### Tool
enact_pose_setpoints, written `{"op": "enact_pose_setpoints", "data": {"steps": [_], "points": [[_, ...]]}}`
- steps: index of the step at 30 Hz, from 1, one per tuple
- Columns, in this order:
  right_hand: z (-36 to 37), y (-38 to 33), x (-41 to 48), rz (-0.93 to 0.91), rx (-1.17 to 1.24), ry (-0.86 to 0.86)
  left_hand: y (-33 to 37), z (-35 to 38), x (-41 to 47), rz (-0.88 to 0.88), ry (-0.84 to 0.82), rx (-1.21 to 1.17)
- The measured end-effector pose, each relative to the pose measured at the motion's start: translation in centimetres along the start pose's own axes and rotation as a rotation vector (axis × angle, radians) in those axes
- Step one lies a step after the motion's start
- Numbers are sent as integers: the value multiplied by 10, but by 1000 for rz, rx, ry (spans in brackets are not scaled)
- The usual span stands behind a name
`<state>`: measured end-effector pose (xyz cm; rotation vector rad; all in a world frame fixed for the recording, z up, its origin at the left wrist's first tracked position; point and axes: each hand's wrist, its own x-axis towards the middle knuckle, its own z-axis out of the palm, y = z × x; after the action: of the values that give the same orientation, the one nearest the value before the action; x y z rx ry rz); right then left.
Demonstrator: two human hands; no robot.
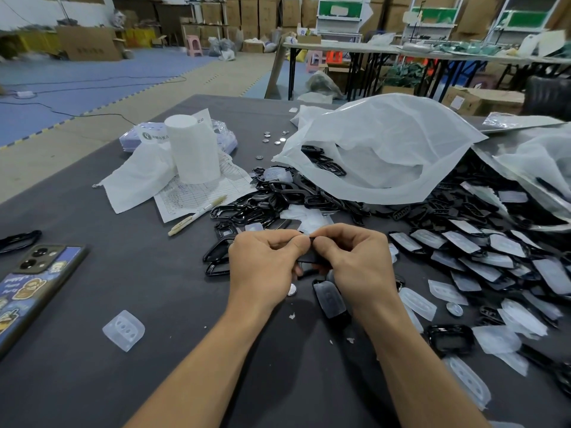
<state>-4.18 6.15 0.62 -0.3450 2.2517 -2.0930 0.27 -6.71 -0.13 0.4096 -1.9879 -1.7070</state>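
Both hands, left (265, 261) and right (355, 261), pinch a mostly hidden black shell (310, 257) above the grey tabletop (92, 366) in a warehouse.

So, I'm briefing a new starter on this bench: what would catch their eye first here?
The left hand and right hand pinch a small black part at the centre. Behind them a big white bag lies open over a heap of black frames on the table. A phone lies at the left edge.
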Motion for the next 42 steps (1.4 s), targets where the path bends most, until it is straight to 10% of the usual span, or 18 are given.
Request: {"op": "enact_pose_setpoints", "data": {"steps": [24, 34, 42], "points": [[-7, 4, 6, 102, 107, 28, -6, -1, 9, -138, -55, -73], [-11, -9, -5, -218, -543, -33, -7, -4, 9, -246, -59, -155], [-91, -17, 5, -25, -782, 78, -10, -11, -1, -111, 32, -94]]}}
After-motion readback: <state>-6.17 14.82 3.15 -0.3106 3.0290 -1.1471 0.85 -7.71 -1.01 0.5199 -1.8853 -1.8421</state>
